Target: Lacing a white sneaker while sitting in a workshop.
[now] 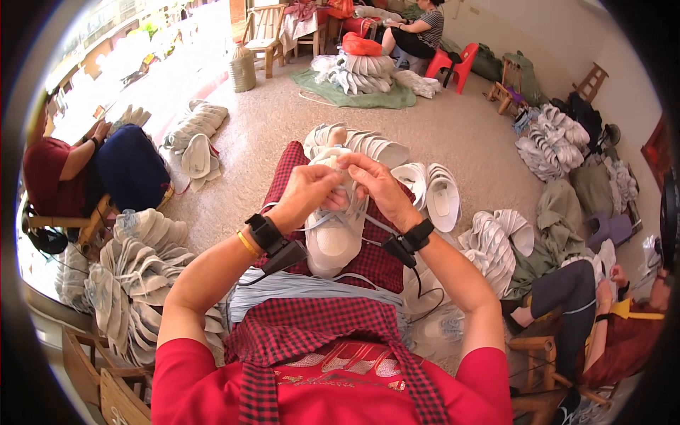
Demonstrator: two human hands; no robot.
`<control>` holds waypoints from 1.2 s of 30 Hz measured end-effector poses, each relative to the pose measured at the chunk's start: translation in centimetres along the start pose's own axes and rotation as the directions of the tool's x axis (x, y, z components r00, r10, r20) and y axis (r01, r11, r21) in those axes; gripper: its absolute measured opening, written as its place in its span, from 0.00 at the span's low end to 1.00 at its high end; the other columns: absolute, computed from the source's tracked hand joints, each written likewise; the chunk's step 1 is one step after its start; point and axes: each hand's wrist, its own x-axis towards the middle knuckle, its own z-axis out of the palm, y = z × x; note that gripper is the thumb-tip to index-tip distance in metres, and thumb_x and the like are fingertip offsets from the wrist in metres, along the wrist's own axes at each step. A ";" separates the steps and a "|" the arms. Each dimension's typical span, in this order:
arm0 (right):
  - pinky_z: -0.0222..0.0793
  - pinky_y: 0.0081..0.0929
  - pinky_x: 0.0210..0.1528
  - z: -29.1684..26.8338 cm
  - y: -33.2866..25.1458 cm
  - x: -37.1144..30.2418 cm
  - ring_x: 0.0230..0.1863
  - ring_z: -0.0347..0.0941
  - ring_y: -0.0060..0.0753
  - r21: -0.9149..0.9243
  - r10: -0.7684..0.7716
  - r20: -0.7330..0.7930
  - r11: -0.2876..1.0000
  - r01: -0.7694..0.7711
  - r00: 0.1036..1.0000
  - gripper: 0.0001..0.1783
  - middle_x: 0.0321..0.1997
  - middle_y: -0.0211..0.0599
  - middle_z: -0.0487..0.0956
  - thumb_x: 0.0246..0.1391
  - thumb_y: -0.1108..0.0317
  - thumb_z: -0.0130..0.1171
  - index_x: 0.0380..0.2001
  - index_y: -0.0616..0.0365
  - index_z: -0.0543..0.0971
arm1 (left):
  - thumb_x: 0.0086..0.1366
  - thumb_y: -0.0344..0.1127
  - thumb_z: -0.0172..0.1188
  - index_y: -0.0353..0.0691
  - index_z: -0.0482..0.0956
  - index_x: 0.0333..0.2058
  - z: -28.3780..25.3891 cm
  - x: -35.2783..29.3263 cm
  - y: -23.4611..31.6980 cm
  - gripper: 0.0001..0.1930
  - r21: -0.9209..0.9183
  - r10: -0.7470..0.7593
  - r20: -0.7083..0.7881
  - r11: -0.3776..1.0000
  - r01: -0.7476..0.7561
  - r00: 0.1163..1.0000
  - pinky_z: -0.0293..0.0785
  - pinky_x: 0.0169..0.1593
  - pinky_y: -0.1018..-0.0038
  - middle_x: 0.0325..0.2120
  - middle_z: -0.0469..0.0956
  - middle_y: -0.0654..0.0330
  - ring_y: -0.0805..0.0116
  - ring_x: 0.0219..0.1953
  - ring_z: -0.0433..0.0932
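The shoe (331,244) looks matt, the apron (312,322) soft woven cloth, the laces (268,292) flat fabric. The red chair (465,64) looks smooth, glossy plastic, the slatted chair (265,42) wood, the floor (258,124) hard and speckled.

Bkgd: co-worker in striped top (429,27), seated; red plastic chair (467,58) just to R. Green sheet (386,100) spread on flr (265,113). Wooden chair (264,42) w/ tan ribbed container (241,69) just L of it. L side: 2nd co-worker, maroon top (51,173), navy cloth (131,168) alongside. R side: purple plastic item (618,228), kind unclear.
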 end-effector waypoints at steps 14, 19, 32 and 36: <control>0.60 0.39 0.63 1.2 1.6 0.0 0.57 0.68 0.43 -0.603 -0.394 0.095 0.708 0.368 0.914 0.20 0.53 0.37 0.76 0.49 0.60 0.69 0.47 0.52 0.84 | 0.70 0.40 0.58 0.37 0.78 0.33 0.2 0.0 0.5 0.12 -0.072 0.170 -0.242 0.979 -0.192 0.955 0.71 0.27 0.82 0.24 0.79 0.64 0.79 0.22 0.74; 0.62 0.37 0.60 2.5 2.1 -0.4 0.54 0.69 0.39 -0.664 -0.416 0.021 0.674 0.324 0.909 0.12 0.51 0.37 0.77 0.56 0.58 0.66 0.40 0.51 0.86 | 0.71 0.39 0.58 0.35 0.79 0.37 0.3 0.0 1.1 0.11 -0.108 0.195 -0.164 0.971 -0.214 0.967 0.74 0.26 0.83 0.28 0.82 0.61 0.78 0.24 0.78; 0.63 0.19 0.28 -29.6 3.3 -9.9 0.27 0.68 0.19 -0.152 -0.131 -0.881 0.988 -0.011 0.454 0.18 0.32 0.24 0.76 0.56 0.55 0.63 0.45 0.53 0.84 | 0.61 0.29 0.51 0.43 0.79 0.27 -35.3 -8.4 -3.8 0.07 -0.096 0.094 -0.904 0.906 -0.412 0.417 0.60 0.21 0.85 0.29 0.81 0.65 0.81 0.21 0.70; 0.64 0.28 0.27 -35.2 2.1 -11.6 0.25 0.67 0.21 -0.340 -0.288 -0.922 0.922 -0.187 0.258 0.17 0.24 0.24 0.74 0.56 0.53 0.64 0.31 0.59 0.84 | 0.67 0.33 0.55 0.36 0.80 0.38 -40.4 -9.2 -1.1 0.08 0.005 0.135 -0.945 0.916 -0.401 0.297 0.73 0.28 0.86 0.39 0.85 0.55 0.74 0.37 0.85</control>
